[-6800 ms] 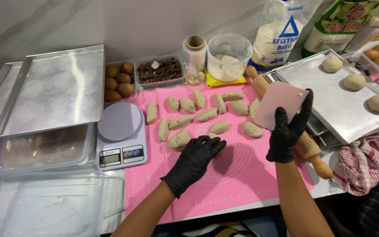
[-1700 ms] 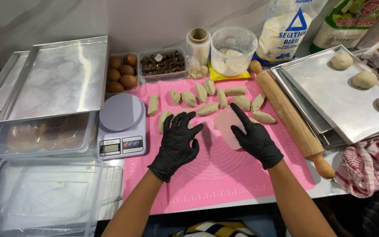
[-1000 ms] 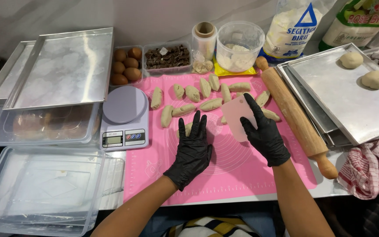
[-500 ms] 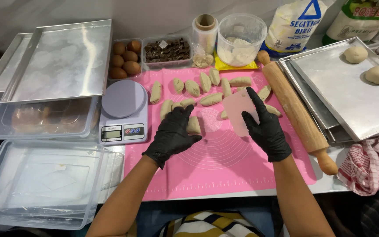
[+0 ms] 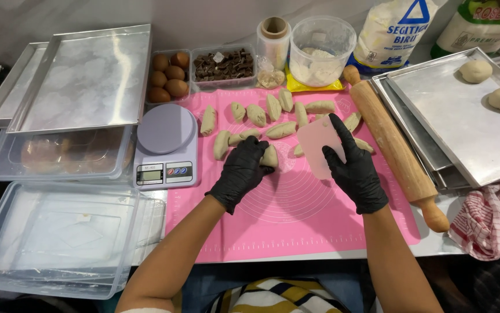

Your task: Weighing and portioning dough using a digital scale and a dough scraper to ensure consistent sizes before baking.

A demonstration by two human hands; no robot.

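dough is already cut into many pieces; left hand (image 5: pixel 241 171) grasps one dough piece (image 5: pixel 269 156), right hand (image 5: pixel 354 168) grips the scraper (image 5: pixel 317 145); few shaped.

Baking kitchen; pink mat (image 5: pixel 296 214); rolling pin (image 5: pixel 395 148); scale (image 5: pixel 166 145); trays (image 5: pixel 470 122)

both hands in snug black disposable gloves, left hand (image 5: pixel 243 170) and right hand (image 5: pixel 354 170), cuffs ending at the wrists, forearms bare (no sleeves), striped yellow, white and dark clothing showing below.
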